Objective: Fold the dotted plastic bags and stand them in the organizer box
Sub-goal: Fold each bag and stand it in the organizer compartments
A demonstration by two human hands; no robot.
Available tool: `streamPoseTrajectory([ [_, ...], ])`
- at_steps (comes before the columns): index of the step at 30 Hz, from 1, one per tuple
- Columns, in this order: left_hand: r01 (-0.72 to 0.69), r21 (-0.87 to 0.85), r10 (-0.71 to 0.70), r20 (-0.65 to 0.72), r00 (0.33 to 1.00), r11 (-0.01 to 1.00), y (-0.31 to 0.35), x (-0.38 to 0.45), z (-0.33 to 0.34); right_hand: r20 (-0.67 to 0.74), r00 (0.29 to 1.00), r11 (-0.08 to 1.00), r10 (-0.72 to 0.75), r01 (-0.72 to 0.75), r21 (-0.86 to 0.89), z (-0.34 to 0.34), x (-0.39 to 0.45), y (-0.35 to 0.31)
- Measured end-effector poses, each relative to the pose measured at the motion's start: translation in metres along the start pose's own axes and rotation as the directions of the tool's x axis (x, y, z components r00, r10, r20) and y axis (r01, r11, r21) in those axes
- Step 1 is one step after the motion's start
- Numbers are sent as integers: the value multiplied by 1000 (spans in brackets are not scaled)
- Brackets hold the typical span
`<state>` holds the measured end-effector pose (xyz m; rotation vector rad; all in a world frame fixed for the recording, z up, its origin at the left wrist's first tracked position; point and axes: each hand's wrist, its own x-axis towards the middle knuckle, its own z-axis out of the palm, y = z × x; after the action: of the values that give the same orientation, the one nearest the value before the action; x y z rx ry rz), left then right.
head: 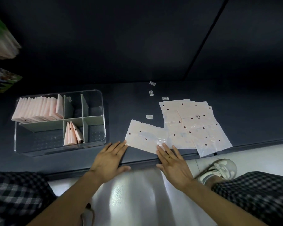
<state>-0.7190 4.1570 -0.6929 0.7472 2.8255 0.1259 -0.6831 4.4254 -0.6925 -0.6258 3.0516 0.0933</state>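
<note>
2 hands (137, 160), 1 bag (145, 137), 4 stickers (149, 116)

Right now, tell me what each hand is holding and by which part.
Nothing is gripped. The left hand lies flat, fingertips at the near left corner of the dotted plastic bag; the right hand presses straight fingers on its near edge.
</note>
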Motion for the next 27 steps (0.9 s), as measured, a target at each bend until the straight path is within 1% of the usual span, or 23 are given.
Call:
streamPoseTrajectory([
  [2,9,-3,-9,-80,997,1000,4,1,-5,-84,996,1000,-9,10,17,3,-3,3],
  [4,18,-67,-25,-99,995,998,6,7,-9,-240,970,999,-28,38,35,6,0,7],
  [5,21,-98,-31,-97,995,995,6,11,-10,-296,955,997,-21,41,61,6,3,9],
  [6,21,-109,-31,-91,995,994,7,15,-10,-310,951,994,0,33,103,4,6,10],
  [8,1,-104,-11,-95,995,995,7,24,-8,-292,956,989,-2,44,139,4,10,15],
  [11,-35,-153,17,-122,992,988,8,34,-5,-266,958,987,-109,137,86,5,14,21],
  [14,-49,-176,29,-112,993,983,7,40,-3,-252,956,981,-149,174,81,6,17,29],
  [16,-72,-150,49,-147,988,986,8,42,-7,-264,950,976,-170,199,89,7,19,32],
  [18,-109,-81,90,-201,975,991,10,43,-14,-271,945,970,-184,219,106,6,21,33],
  [20,-114,1,111,-232,966,994,12,44,-16,-264,944,967,-198,232,104,7,23,33],
  [23,-120,42,127,-257,958,992,15,44,-19,-274,945,972,-177,212,105,4,25,32],
  [24,-127,40,133,-254,958,991,15,43,-18,-272,949,971,-157,199,133,1,25,31],
  [27,-166,15,163,-279,946,986,17,41,-21,-214,971,972,-103,144,185,-7,27,28],
])
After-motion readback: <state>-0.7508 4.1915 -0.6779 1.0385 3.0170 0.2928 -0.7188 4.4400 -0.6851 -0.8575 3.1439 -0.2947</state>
